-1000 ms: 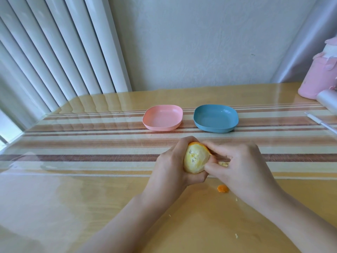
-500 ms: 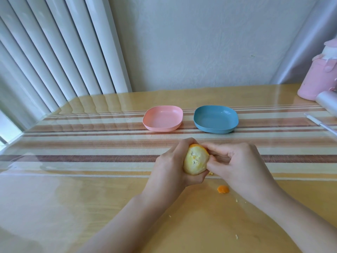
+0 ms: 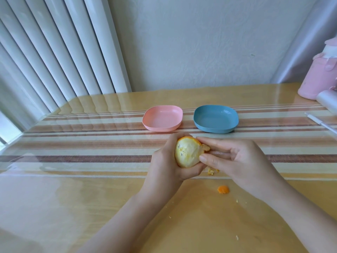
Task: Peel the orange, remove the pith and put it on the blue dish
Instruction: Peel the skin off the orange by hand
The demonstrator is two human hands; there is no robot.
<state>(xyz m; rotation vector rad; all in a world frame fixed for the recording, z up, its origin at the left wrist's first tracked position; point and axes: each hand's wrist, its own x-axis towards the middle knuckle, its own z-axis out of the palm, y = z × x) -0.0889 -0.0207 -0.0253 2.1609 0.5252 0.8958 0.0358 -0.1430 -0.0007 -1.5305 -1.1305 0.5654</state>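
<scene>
Head view: the left hand (image 3: 164, 161) is wrapped round the orange (image 3: 187, 152), with the fingers curled behind and under it and the thumb over the top. The orange is held above the cloth (image 3: 91, 157), on the near side of the two dishes and apart from both. The side facing the camera is bare of rind and shows pale pith with a few dark specks. A thin band of orange rind is left along the top edge.

The right hand (image 3: 242, 161) meets the orange from the right. Its thumb and forefinger pinch a flap of peel (image 3: 206, 147) that sticks out from the fruit, and its other fingers are curled beneath.

The blue dish (image 3: 216, 118) sits on the cloth beyond the hands, with nothing in it. A pink dish (image 3: 162, 117) is just to its left. An orange scrap (image 3: 223, 189) lies on the table (image 3: 73, 207) below the right hand, and smaller crumbs (image 3: 211, 172) lie under the fruit. A pink bottle (image 3: 318, 79) stands at the far right, with a white stick (image 3: 321, 123) lying near it
</scene>
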